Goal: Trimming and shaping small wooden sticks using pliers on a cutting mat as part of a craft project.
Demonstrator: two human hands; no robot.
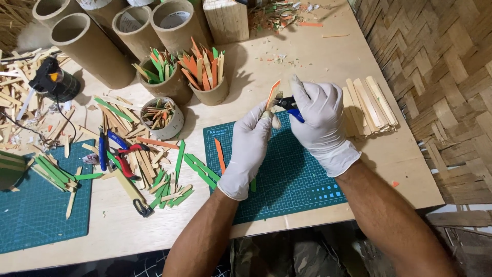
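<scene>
Above the green cutting mat [287, 179], near the middle of the tabletop [318, 56], the left hand [249, 149] pinches a thin orange stick [273, 94] between gloved fingertips [267, 114], holding it upright and slightly tilted so its upper part is free. The right hand [320, 123] is closed around blue-handled cutters [289, 106], whose dark nose meets the stick just beside the left fingertips; gripping so near the blades probably keeps the thin piece from flexing. Both hands hover over the mat, likely so offcuts land on it.

On the mat, beside the left wrist, lies 1 more orange stick [220, 155]. Near the tabletop's right edge, plain wooden sticks [370, 106] lie side by side in a neat stack, close to the right hand. Toward the far edge, 2 open cups stand touching: 1 holds mostly orange pointed sticks [202, 69] standing on end, the other green ones [156, 66] mixed with plain ones. A smaller round pot [161, 117] in front of them holds short mixed scraps. Behind them, at the far left corner, tall cardboard tubes [92, 48] lean together; their contents cannot be seen. Left of the mat, loose green and plain sticks are scattered around red-handled pliers [127, 159].
</scene>
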